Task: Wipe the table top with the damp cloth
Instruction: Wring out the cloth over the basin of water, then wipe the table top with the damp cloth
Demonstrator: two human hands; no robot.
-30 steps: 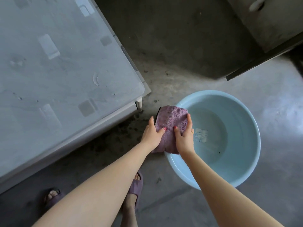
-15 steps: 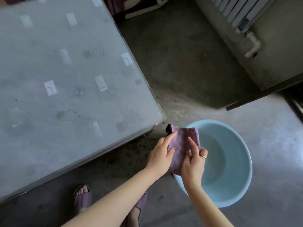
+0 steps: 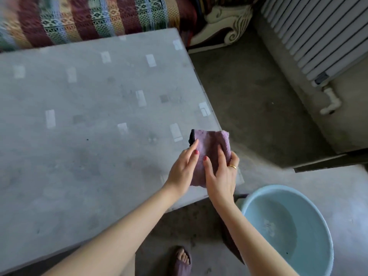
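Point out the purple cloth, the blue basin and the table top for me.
purple cloth (image 3: 211, 144): head view, on the upper folded part above the fingers.
blue basin (image 3: 329, 244): head view, on its right inner wall.
table top (image 3: 89, 148): head view, on the bare grey surface left of the hands.

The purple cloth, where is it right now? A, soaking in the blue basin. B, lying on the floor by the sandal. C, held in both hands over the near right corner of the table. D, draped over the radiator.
C: the purple cloth is held between the left hand and the right hand above the corner of the table, while the blue basin on the floor holds only water.
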